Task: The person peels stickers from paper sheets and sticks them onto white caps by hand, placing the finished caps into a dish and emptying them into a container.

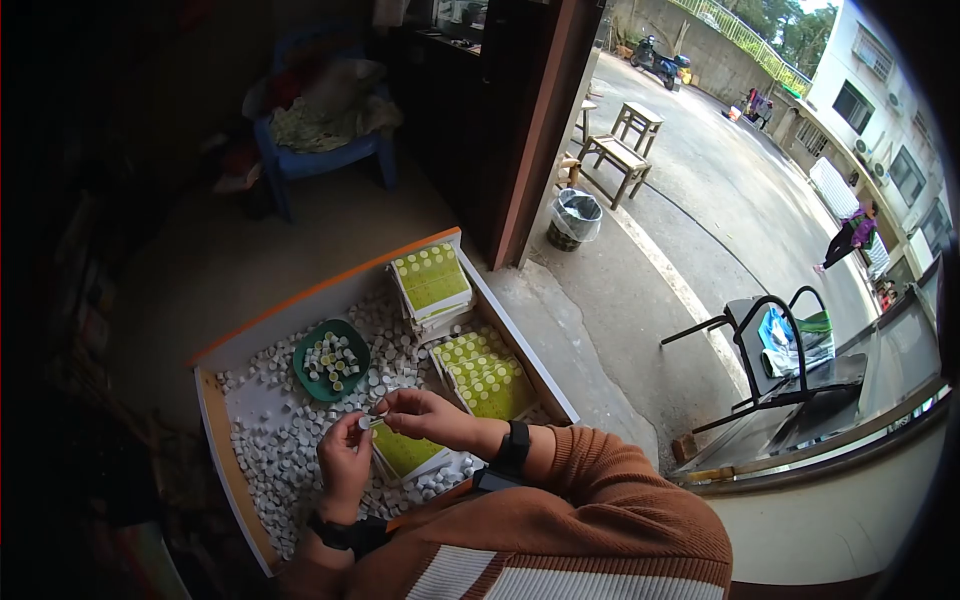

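Note:
My left hand (pixel 345 468) pinches a small round white cap (pixel 366 423) between thumb and fingers. Right beside it, the fingers of my right hand (pixel 425 415) are closed together at the cap's edge; whatever they hold is too small to make out. Below my hands lies a yellow-green sheet (pixel 405 455), partly covered by my right forearm. Loose white caps (pixel 275 480) are spread around it. Just beyond my hands, a green dish (pixel 303 372) holds several caps, some with yellow-green tops.
A shallow box with an orange-edged wall (pixel 330 295) surrounds the work. Inside it are a stack of sticker sheets (pixel 432 280) and further sheets with round stickers (pixel 485 375). A blue chair (pixel 325 160) bears cloth. Outside stand a bin (pixel 575 218), a black chair (pixel 760 345) and a distant person (pixel 852 232).

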Tool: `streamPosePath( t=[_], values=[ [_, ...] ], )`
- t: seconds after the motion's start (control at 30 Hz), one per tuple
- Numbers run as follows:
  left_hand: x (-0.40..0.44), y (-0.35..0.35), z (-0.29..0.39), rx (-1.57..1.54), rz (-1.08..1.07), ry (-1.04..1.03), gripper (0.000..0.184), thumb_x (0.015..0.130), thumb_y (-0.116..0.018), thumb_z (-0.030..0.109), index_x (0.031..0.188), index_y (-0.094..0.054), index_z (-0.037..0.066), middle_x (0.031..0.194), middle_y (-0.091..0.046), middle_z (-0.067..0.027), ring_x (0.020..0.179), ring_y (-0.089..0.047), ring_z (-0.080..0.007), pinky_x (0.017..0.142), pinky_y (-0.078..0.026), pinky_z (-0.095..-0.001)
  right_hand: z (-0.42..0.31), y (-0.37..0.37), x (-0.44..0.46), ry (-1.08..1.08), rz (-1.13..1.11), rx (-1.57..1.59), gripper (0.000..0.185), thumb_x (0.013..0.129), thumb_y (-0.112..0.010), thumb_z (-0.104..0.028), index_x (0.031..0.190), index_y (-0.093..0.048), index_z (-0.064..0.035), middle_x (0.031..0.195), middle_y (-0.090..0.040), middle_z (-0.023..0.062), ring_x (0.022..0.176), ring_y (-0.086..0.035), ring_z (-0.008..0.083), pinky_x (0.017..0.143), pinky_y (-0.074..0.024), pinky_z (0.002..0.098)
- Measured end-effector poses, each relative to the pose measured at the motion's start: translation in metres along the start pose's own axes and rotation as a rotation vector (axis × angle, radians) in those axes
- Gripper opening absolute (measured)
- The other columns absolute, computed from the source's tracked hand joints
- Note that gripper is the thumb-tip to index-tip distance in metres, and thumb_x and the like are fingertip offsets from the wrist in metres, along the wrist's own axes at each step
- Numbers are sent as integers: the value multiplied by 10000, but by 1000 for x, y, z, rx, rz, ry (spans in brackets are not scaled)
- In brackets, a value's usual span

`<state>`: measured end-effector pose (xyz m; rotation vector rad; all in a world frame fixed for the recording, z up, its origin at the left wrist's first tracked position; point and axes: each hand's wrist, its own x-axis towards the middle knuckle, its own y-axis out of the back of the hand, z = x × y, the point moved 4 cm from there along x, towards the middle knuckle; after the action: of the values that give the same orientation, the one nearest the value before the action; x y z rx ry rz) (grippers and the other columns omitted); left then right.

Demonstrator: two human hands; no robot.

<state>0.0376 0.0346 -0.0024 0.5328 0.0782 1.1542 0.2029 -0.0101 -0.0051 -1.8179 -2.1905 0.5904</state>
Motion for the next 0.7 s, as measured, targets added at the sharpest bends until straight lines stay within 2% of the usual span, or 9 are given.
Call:
streamPosePath(
  t=[0.13,0.23,0.57,0.63,0.7],
  values=[
    [-3,-1,3,-35,-9,17,255,793,-639,-32,1044,-599,-9,837,-665,-87,709,-641,-143,651,-503,-261,5,-4,1,-54,-43,35,177,915,-583,-112,1080,-549,-58,890,-578,-38,739,-497,31,632,-397,177],
    [-5,-1,-2,-76,-15,21,245,821,-603,-52,1061,-580,-10,852,-648,-54,724,-601,-87,669,-488,-231,10,-5,4,-50,-38,17,173,912,-579,-107,1078,-551,-62,895,-579,-39,741,-492,26,628,-392,175],
    [-1,0,-1,-120,8,29,252,827,-604,-42,1075,-571,-11,873,-646,-58,752,-611,-98,688,-490,-234,6,-4,6,-28,-3,5,176,901,-581,-110,1069,-550,-71,891,-578,-32,750,-496,30,634,-393,180],
    [-1,2,3,-146,53,9,242,818,-627,-18,1056,-586,-8,863,-658,-76,751,-641,-124,684,-502,-251,-5,-7,3,-58,7,-11,189,913,-577,-116,1094,-540,-77,876,-545,-49,708,-449,20,592,-352,163],
    [-2,4,6,-123,52,42,246,826,-627,-9,1067,-581,-5,878,-654,-74,759,-638,-121,689,-500,-247,-9,-8,2,-99,8,32,185,912,-566,-104,1093,-542,-74,855,-553,-36,689,-455,23,584,-349,164]
  ],
)
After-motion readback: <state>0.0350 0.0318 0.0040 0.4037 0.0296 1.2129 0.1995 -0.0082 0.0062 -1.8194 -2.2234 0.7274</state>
